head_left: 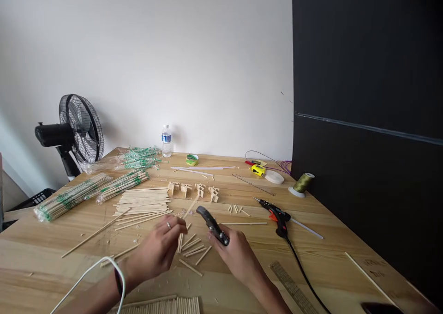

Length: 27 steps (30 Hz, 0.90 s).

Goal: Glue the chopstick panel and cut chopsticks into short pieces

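My left hand (157, 249), a ring on one finger, pinches a thin wooden stick (191, 207) that slants up and away from it. My right hand (235, 254) is closed round the handles of black cutting pliers (212, 224), whose jaws point toward the stick. Several short cut stick pieces (194, 251) lie on the wooden table (325, 263) between and below both hands. A flat row of long sticks (143, 202) lies just beyond the left hand.
Small stick-built blocks (194, 189) stand mid-table. A glue gun (277, 214) with black cord lies right, a ruler (292, 288) near it. Bagged stick bundles (72, 196), water bottle (166, 141), tape roll (191, 159), thread spool (302, 184), fan (74, 129) and white cable (86, 274) are around.
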Each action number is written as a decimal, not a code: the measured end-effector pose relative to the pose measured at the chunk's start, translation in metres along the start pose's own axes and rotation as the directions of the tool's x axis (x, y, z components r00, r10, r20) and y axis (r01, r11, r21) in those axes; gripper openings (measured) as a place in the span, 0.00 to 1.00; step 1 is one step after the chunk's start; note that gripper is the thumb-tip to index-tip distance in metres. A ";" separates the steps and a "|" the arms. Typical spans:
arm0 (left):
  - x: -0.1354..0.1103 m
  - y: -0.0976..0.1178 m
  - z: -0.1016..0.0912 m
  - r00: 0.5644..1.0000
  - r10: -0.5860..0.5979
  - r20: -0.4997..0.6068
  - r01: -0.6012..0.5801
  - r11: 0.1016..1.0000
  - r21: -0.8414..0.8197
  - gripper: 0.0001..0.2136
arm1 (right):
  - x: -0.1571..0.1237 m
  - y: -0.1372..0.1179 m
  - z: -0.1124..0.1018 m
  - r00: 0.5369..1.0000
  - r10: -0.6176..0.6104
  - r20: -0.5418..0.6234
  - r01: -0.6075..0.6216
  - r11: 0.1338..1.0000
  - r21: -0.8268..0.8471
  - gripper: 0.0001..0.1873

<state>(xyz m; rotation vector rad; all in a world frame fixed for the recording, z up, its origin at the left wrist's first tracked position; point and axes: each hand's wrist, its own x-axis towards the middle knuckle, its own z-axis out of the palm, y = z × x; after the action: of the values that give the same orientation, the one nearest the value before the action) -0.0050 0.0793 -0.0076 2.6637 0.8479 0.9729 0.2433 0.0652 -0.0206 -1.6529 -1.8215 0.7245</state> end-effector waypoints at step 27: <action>-0.033 -0.041 -0.022 0.844 -0.509 0.172 0.473 0.856 0.211 0.08 | -0.015 0.002 0.009 0.990 0.123 -0.063 -0.018 0.565 0.825 0.20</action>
<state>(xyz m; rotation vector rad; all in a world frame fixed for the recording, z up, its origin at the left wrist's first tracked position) -0.0578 0.0936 -0.0223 2.4053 1.5073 0.4852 0.2396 0.0499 -0.0287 -1.0716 -1.0223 1.2506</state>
